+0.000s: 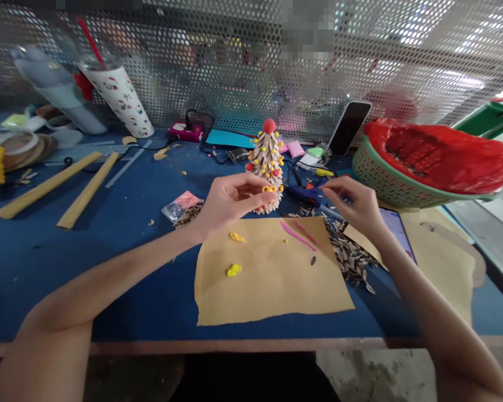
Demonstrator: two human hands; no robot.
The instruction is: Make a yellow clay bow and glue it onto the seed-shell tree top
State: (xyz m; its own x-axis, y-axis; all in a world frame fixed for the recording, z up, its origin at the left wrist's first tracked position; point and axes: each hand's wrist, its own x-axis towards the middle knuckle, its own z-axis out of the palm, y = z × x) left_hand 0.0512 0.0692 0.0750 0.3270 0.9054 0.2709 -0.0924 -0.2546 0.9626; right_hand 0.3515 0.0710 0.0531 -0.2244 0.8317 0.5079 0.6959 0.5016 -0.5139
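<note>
A small cone-shaped tree (pixel 267 162) made of seed shells, dotted with yellow balls and topped by a red ball, stands on the blue table (pixel 109 245). My left hand (pixel 230 202) is at its base, fingers pinched against a yellow bit on the lowest tier. My right hand (pixel 354 204) hovers to the tree's right with fingertips pinched together; what they hold is too small to make out. Below lies a brown paper sheet (pixel 272 273) with two yellow clay lumps (pixel 233 270) and a pink modelling tool (pixel 297 234).
Sunflower seeds (pixel 347 254) are heaped right of the paper. A blue glue gun (pixel 305 192) lies behind the tree. A green basket (pixel 385 178) with a red bag, a propped phone (pixel 349 127), wooden strips (pixel 84 192) and a perforated metal screen (pixel 235 50) surround the spot.
</note>
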